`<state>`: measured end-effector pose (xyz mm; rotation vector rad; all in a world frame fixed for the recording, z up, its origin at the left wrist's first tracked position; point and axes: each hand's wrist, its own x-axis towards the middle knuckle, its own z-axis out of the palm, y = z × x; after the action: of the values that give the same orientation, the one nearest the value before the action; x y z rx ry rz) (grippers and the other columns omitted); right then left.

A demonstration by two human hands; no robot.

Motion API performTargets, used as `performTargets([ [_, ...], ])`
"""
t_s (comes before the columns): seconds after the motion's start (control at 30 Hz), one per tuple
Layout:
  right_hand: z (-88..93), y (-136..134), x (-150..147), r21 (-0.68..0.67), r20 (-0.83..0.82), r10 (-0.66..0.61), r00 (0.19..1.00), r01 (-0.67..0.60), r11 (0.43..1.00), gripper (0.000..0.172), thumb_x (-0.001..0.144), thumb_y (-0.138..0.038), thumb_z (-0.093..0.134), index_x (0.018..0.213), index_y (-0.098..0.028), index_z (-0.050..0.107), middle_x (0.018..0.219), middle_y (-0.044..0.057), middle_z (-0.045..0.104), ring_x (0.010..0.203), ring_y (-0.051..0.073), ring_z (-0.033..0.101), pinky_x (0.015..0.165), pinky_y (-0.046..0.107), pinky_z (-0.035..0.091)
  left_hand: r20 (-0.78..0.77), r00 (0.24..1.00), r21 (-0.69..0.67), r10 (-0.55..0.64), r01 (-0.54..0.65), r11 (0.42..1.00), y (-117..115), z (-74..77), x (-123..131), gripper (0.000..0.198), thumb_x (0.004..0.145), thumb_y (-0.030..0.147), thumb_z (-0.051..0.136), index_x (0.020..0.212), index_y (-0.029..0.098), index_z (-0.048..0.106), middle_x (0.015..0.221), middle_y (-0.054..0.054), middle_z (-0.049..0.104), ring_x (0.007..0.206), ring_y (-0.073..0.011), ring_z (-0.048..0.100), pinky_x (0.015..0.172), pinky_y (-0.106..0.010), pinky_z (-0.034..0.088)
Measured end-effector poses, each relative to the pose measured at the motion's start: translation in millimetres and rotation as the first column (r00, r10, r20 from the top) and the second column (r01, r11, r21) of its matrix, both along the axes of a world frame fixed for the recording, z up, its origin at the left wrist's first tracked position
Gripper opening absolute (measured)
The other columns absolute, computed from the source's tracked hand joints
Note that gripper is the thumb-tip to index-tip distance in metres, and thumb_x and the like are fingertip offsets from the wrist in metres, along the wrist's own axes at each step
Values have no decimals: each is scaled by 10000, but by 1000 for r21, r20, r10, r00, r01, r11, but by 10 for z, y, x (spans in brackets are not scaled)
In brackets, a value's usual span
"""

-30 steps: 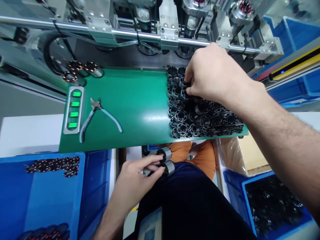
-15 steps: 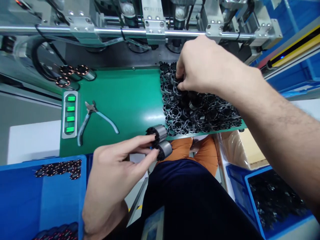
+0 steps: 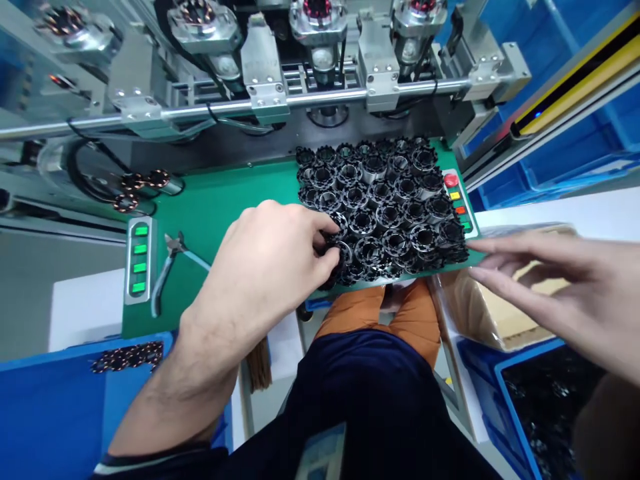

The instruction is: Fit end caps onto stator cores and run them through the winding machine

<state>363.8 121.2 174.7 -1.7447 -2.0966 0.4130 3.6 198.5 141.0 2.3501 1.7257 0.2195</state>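
My left hand rests on the green work mat, fingers curled round black-and-silver stator cores at the near left edge of a packed cluster of stator cores. How many cores it grips is hidden by the fingers. My right hand hovers off the mat's right end, over a cardboard box, fingers stretched out and holding nothing.
Cutting pliers and a panel of green lit buttons lie at the mat's left. A winding machine stands behind. Blue bins sit below: wound cores at left, black cores at right. A red button sits beside the cluster.
My left hand rose from my lap and brought its cores to the cluster's near edge. My right hand left the cluster and pulled back right, now open. The view tilted up.
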Motion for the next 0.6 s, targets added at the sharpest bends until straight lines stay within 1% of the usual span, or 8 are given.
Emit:
performTargets([
  [0.1,-303,-254,310,-110,-98,-76,992,65,992,406,1081,-853,813,1318,-551,942,1066,18,960,726,270,883,592,398,745,-63,998,-43,3,-6,999,26,16,46,170,911,292,850,1028,323,968,747,-6,854,828,-413,886,779,-509,703],
  [0.2,-578,-404,482,-178,-174,-98,980,67,982,438,1056,-836,846,1246,-457,957,952,55,943,688,294,887,557,387,750,-119,992,-79,34,-44,996,53,73,113,179,900,300,868,1045,333,967,765,5,862,858,-438,889,776,-530,699],
  [0.27,-731,-490,551,-206,-229,-69,971,21,978,382,1077,-747,859,1223,-404,945,911,54,928,642,288,873,535,365,738,-107,993,-115,54,-66,991,66,130,117,208,884,290,875,1067,342,960,782,23,868,856,-412,889,776,-506,688],
  [0.33,-842,-576,588,-222,-265,-3,964,-58,973,284,1124,-614,847,1280,-387,915,921,28,925,648,264,883,533,312,726,-7,998,-193,60,-61,979,72,202,58,263,875,307,874,1124,344,948,814,45,880,812,-345,880,748,-443,670],
  [0.43,-906,-679,528,-154,-249,112,962,-154,976,253,1189,-517,793,1366,-351,865,991,16,923,687,222,894,581,273,735,242,963,-283,121,-49,958,80,311,-115,293,917,493,888,1148,319,933,854,38,888,723,-247,828,678,-355,639],
  [0.5,-872,-699,358,-69,-214,183,960,-202,977,223,1228,-457,750,1383,-326,842,1039,24,908,756,207,900,671,293,757,338,926,-231,166,-89,969,90,339,-231,324,959,591,871,1093,302,927,888,15,892,739,-220,804,683,-332,630],
  [0.53,-835,-686,227,-20,-189,216,958,-223,975,196,1241,-401,734,1387,-315,833,1074,31,900,818,204,902,732,310,762,361,918,-184,166,-105,977,95,330,-276,312,984,590,855,1066,297,924,907,8,893,764,-210,798,698,-323,623],
  [0.6,-738,-605,-113,97,-131,281,951,-269,958,196,1239,-261,723,1409,-282,819,1166,59,887,969,215,890,860,349,748,389,914,-141,113,-62,988,93,264,-336,256,1008,530,839,1025,286,916,940,7,896,792,-185,786,724,-303,602],
])
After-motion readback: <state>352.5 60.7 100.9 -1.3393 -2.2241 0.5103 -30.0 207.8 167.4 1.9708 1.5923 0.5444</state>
